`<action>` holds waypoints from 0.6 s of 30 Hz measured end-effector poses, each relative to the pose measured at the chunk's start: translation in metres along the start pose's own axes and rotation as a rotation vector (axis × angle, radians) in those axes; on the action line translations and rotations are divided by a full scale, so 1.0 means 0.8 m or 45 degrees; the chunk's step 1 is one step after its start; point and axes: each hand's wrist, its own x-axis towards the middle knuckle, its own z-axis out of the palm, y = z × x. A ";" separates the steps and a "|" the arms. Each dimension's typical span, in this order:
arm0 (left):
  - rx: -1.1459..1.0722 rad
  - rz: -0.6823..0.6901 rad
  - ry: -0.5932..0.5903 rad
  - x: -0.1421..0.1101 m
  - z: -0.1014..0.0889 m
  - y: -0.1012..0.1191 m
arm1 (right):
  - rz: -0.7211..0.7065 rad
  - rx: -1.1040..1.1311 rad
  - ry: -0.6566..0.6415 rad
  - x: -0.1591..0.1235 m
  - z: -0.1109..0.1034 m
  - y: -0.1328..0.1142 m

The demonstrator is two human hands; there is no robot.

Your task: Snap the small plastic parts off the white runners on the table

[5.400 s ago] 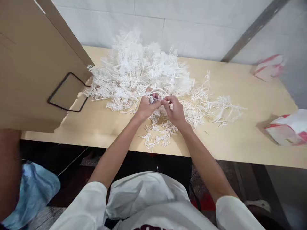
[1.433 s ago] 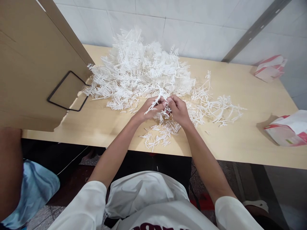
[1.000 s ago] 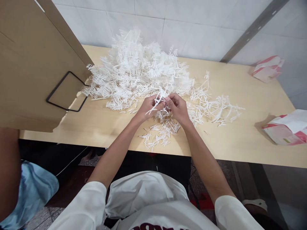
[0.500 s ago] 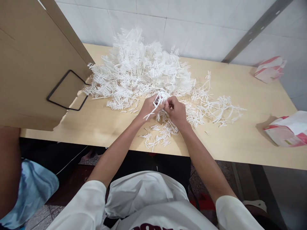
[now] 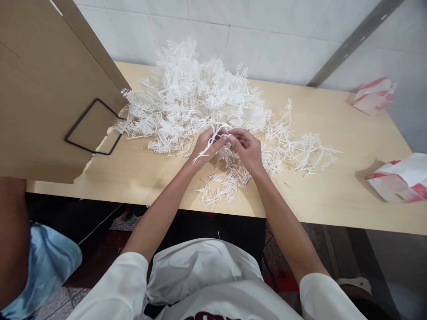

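Note:
My left hand (image 5: pixel 204 149) is closed round a thin white branched strand (image 5: pixel 209 145), which looks like a plastic sprue; its stems stick out over the thumb side. Close against it, my right hand (image 5: pixel 249 150) has its thumb and fingertips pinched together at the strand's right end. What lies between those fingertips is too small to make out. Short white sticks (image 5: pixel 230 183) are scattered on the table below both hands. Just behind the hands rises a large heap of similar white branched strands (image 5: pixel 200 95).
Bare-looking branched stems (image 5: pixel 310 153) lie to the right on the wooden table (image 5: pixel 333 195). A cardboard box (image 5: pixel 50 98) and a black wire frame (image 5: pixel 88 149) stand at left. Two red-and-white paper packets (image 5: pixel 373 95) sit at right. Another person's arm (image 5: pixel 11 231) shows at lower left.
My right hand's fingers have shifted and stretched out a little toward the left hand. The strand in my left hand has turned slightly and moved left.

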 end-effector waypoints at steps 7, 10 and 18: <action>0.077 0.021 0.060 -0.002 0.004 0.006 | -0.005 0.030 0.145 0.003 -0.002 0.003; 0.112 -0.015 0.044 -0.002 0.003 0.008 | 0.014 0.001 0.025 0.004 -0.005 0.004; 0.055 -0.094 -0.011 0.003 0.000 -0.013 | -0.186 -0.249 0.066 -0.001 -0.004 0.010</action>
